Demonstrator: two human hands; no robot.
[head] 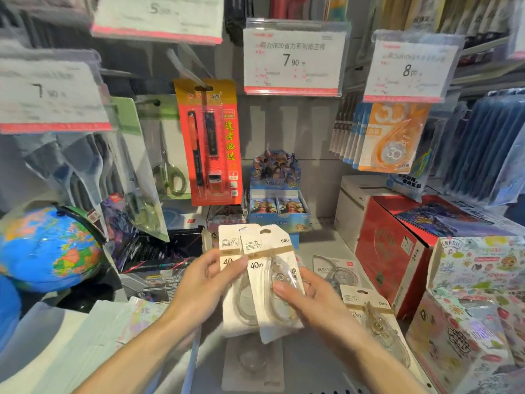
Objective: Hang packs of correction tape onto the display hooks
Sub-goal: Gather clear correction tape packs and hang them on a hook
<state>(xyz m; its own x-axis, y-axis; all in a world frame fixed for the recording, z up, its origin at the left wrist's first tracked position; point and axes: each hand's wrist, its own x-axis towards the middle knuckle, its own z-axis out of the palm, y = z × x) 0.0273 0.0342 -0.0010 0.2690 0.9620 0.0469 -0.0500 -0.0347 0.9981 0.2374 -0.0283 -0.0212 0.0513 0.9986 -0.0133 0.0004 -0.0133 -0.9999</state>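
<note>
Above shelf front, mid-frame: two correction tape packs (264, 277) held fanned, overlapping, hang-holes up; likely being squared for threading.
Left hand (199, 291): fingers and thumb curled round the rear pack's left edge.
Right hand (309, 297): thumb pinches front pack's blister, fingers behind.
Spare packs (369, 314): lying flat on shelf (321, 245) beside right wrist, others below the hands; not yet hung.
Target, judged: empty space under the 7.90 price tag (292, 61); its hook not discernible.
Neighbours: orange tape packs (392, 137) hanging right; red pen card (211, 140) hanging left; globe (48, 248) at shelf's left edge.
</note>
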